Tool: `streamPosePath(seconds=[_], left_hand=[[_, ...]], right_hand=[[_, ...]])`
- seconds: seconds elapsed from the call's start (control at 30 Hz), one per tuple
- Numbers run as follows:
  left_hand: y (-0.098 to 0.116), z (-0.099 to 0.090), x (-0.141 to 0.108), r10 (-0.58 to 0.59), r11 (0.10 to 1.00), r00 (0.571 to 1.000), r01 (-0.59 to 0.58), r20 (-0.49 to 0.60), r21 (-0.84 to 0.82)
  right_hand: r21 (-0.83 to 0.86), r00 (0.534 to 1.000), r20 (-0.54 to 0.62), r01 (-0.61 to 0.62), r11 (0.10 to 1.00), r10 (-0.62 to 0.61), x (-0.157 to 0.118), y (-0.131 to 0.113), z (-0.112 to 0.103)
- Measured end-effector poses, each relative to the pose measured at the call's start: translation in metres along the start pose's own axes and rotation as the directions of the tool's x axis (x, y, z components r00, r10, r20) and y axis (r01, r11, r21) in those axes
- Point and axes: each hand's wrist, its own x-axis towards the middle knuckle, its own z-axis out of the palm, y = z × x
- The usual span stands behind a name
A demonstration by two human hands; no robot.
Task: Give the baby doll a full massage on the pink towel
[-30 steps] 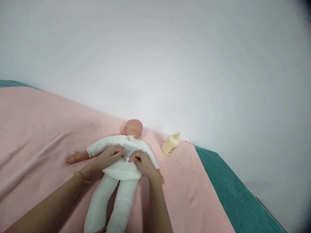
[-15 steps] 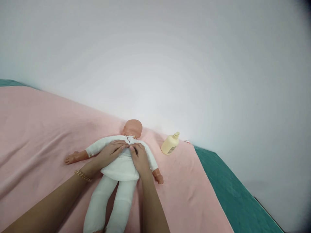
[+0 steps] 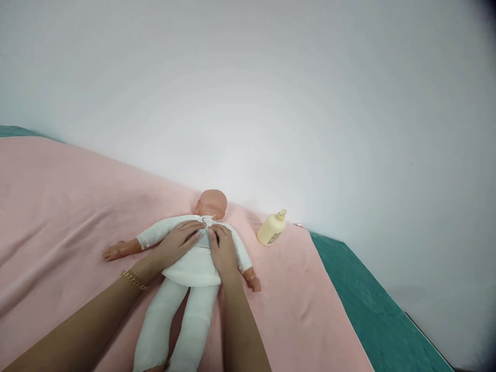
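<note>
A baby doll (image 3: pixel 199 266) in white clothes lies on a pink cloth (image 3: pixel 294 305), its head toward the wall and the back of its head facing up. My left hand (image 3: pixel 179 243) rests flat on the left side of the doll's upper back, fingers stretched toward the middle. On the right side of the upper back lies my right hand (image 3: pixel 223 250), its fingers out flat and pointing up toward the neck. A small gap separates the two hands. Neither hand grips anything.
A pale yellow pump bottle (image 3: pixel 271 229) stands on the cloth to the right of the doll. Green surface (image 3: pixel 368 289) shows beyond the cloth's right edge. A plain pale wall (image 3: pixel 248 103) rises directly behind.
Both hands have slid slightly up the doll's back toward its neck, and the gap between the fingertips is a little wider. The doll and bottle stay in place.
</note>
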Motion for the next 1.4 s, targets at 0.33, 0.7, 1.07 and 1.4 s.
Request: streamPosePath(seconds=[0.33, 0.7, 1.07, 1.4], left_hand=[[-0.002, 0.001, -0.001, -0.013, 1.0, 1.0, 0.013, 0.012, 0.006], [-0.003, 0.004, -0.002, -0.027, 0.999, 1.0, 0.026, -0.011, -0.038], [0.027, -0.014, -0.007, -0.151, 0.988, 0.958, 0.148, -0.242, -0.032], [0.008, -0.04, -0.012, -0.391, 0.825, 0.919, 0.378, -0.059, 0.42]], right_hand=[[-0.022, 1.0, 0.026, -0.009, 1.0, 0.01, 0.001, 0.001, 0.001], [-0.102, 0.996, 0.092, 0.001, 0.995, 0.009, 0.0, 0.003, 0.002], [0.001, 0.999, 0.031, -0.021, 1.0, 0.021, -0.005, 0.007, 0.0], [-0.045, 0.997, 0.003, -0.073, 0.996, 0.073, -0.006, -0.007, -0.001]])
